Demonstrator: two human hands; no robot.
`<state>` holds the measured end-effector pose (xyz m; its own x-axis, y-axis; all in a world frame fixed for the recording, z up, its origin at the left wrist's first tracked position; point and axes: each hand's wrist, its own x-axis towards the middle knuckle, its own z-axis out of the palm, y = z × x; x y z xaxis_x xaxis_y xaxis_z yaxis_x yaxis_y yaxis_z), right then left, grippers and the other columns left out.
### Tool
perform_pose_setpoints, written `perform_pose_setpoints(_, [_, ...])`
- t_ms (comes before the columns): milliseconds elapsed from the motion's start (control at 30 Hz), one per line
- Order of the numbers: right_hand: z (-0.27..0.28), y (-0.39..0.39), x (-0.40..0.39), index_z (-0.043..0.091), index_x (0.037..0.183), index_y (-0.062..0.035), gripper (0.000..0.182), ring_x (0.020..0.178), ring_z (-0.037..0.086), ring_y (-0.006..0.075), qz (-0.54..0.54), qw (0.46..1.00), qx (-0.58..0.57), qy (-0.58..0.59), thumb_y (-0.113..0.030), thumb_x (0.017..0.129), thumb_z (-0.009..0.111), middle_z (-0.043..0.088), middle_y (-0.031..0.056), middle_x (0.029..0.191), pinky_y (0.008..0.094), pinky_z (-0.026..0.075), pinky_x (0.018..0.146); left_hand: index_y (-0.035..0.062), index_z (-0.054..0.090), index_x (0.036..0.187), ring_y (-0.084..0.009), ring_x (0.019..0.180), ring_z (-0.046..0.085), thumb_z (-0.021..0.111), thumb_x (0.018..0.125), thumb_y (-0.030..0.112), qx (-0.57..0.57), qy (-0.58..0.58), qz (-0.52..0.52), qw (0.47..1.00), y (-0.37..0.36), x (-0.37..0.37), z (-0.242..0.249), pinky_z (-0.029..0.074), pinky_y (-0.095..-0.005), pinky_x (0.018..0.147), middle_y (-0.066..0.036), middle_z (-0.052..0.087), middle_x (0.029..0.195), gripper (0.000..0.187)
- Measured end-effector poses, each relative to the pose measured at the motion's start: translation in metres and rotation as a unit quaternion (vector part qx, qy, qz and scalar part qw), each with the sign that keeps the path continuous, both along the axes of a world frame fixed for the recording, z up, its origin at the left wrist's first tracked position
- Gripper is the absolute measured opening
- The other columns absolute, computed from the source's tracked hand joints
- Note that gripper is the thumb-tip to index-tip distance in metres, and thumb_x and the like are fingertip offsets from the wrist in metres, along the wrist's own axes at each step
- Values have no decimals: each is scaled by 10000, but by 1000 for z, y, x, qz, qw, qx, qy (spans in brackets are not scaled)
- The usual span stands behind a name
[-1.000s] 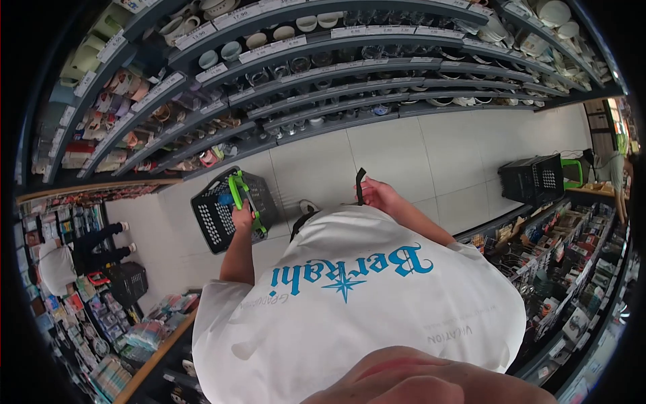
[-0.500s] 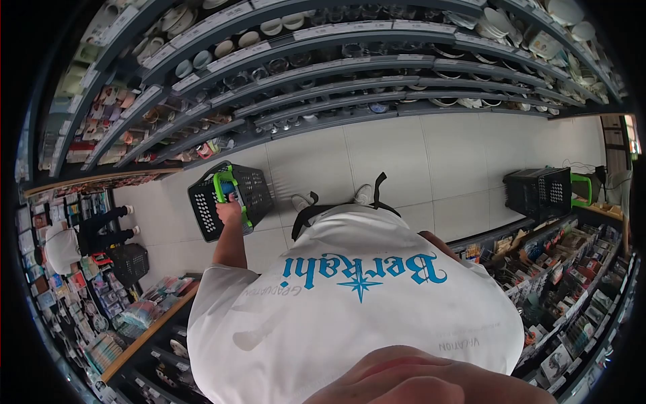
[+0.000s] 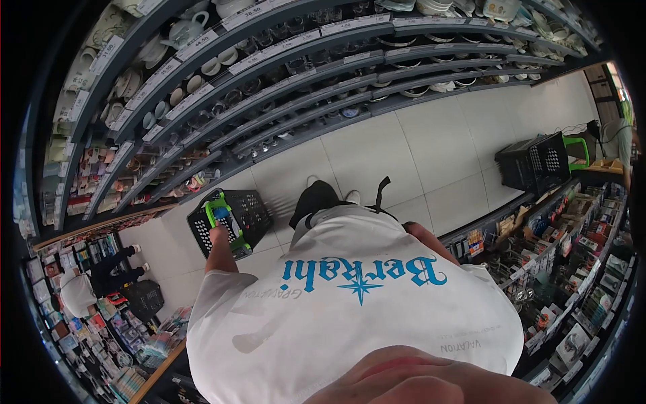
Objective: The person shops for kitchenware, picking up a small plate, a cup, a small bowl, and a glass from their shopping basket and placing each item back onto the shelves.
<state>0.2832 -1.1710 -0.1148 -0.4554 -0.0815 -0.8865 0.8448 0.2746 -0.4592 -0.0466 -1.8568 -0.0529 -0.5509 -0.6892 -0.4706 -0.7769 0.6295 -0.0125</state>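
Note:
My left hand [image 3: 218, 234] is closed round the green handle of a black shopping basket [image 3: 250, 214], low at my left side. Inside the basket lies a blue item [image 3: 221, 213], too small to make out. Of my right arm only the forearm [image 3: 431, 239] shows at the edge of my white shirt, with a dark band near the wrist; the right hand itself is hidden behind the shirt.
Shelves of bowls, glasses and a teapot [image 3: 185, 30] curve along ahead. Another black basket [image 3: 535, 165] stands on the tiled floor [image 3: 377, 148] at right. A person in a white top [image 3: 77, 294] is at far left beside a dark basket [image 3: 142, 299]. Packed shelves [image 3: 572, 269] line the right.
My view has turned and moved along the aisle; the shelves and floor have shifted. One leg has swung forward. My left hand still carries the basket.

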Motion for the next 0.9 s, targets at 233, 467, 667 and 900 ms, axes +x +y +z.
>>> perform_pose_setpoints(233, [60, 27, -25, 498, 1082, -65, 331, 745, 632, 232, -235, 953, 36, -186, -303, 852, 490, 631, 122, 960, 363, 485, 658, -47, 557, 1069, -340, 1046, 549, 284, 839, 661, -31, -34, -124, 991, 67, -12, 59, 427, -417, 876, -218, 602, 1039, 793])
perform_pose_setpoints(467, [69, 37, -82, 517, 1056, -78, 314, 734, 597, 196, -250, 961, 22, -119, -322, 859, 503, 623, 92, 904, 318, 475, 634, -14, 580, 1045, -330, 958, 598, 418, 779, 685, 54, -9, 2, 998, 97, -20, 50, 459, -414, 818, -203, 629, 970, 765])
perform_pose_setpoints(667, [64, 56, -139, 523, 1075, -58, 347, 706, 630, 217, -164, 984, 22, -67, -330, 860, 499, 630, 106, 896, 361, 492, 640, -23, 606, 1044, -328, 993, 585, 534, 733, 640, -7, 1, -14, 1000, 128, -19, 66, 443, -400, 849, -204, 610, 1047, 737])
perform_pose_setpoints(900, [79, 103, -205, 534, 1072, -69, 337, 701, 622, 204, -134, 987, 76, -54, -317, 845, 517, 632, 102, 898, 330, 489, 594, -39, 638, 932, -330, 918, 610, 592, 757, 439, 1, 39, -9, 999, 142, -18, 65, 450, -382, 805, -208, 641, 924, 512])
